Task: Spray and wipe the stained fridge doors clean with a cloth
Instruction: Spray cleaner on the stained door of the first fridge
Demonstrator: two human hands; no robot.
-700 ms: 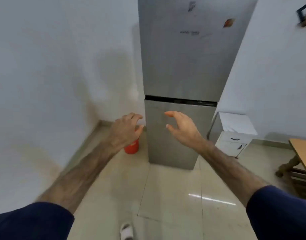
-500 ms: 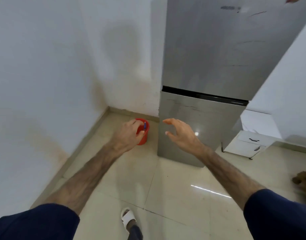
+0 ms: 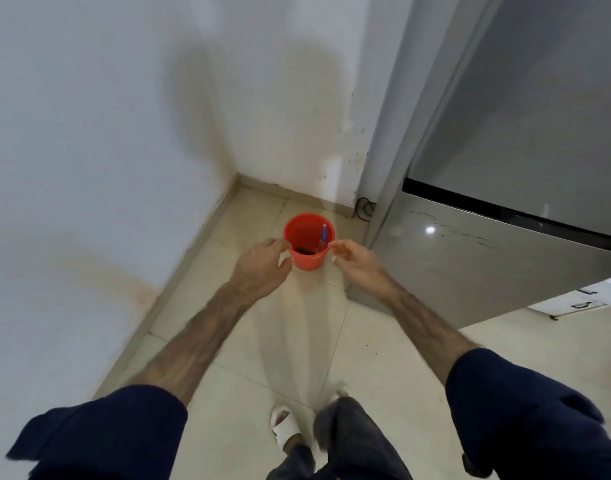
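Observation:
A steel two-door fridge (image 3: 525, 109) fills the right side; dark streaks mark its lower door (image 3: 470, 258). On the floor in the corner to its left stands a red bucket (image 3: 306, 261) with a blue-tipped thing (image 3: 324, 233) and something dark inside. Both arms reach toward the bucket. My left hand (image 3: 262, 263) hovers at its left rim with loosely curled fingers, holding nothing. My right hand (image 3: 354, 258) is at the right rim, fingers relaxed and empty. Whether either hand touches the bucket cannot be told.
White stained walls (image 3: 106, 133) meet in the corner behind the bucket. A black cable (image 3: 364, 207) lies by the fridge's back left. A white drawer unit (image 3: 588, 301) shows at the right edge. My feet in white slippers (image 3: 285, 426) stand on the beige tiled floor.
The view has swung down and left and closed in on the bucket. Both hands have come together at the bucket's rim, one on each side.

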